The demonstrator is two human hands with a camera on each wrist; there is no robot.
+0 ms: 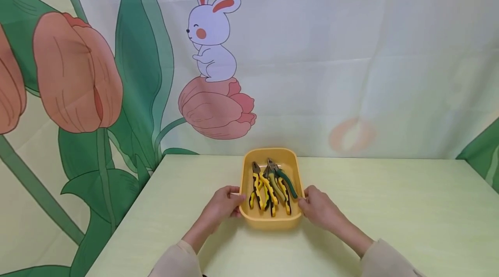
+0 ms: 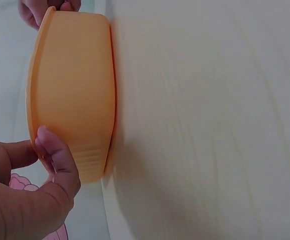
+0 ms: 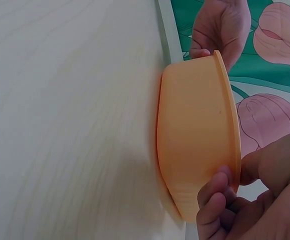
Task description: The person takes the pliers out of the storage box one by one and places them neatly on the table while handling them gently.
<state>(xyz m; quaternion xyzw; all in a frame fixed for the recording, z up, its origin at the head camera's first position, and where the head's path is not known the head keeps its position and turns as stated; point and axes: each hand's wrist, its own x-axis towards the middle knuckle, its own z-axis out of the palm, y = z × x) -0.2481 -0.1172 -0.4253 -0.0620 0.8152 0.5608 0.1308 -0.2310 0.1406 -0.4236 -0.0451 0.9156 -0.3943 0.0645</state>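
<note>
A yellow-orange plastic basin (image 1: 271, 224) is at the middle of the table, with several pliers (image 1: 269, 190) lying in it. Most of the pliers have yellow-and-black handles; one has dark green handles (image 1: 287, 183). My left hand (image 1: 223, 203) grips the basin's left rim, thumb on top and fingers beneath. On the opposite side my right hand (image 1: 320, 207) pinches the right rim. Both wrist views show the basin's outer wall (image 2: 75, 85) beside the tabletop, its base at or very near the surface; the pliers are hidden there.
The pale wood-grain table (image 1: 390, 207) extends to both sides of the basin. Behind it hangs a cloth backdrop (image 1: 312, 73) printed with a rabbit, tulips and green leaves, meeting the table's far edge close behind the basin.
</note>
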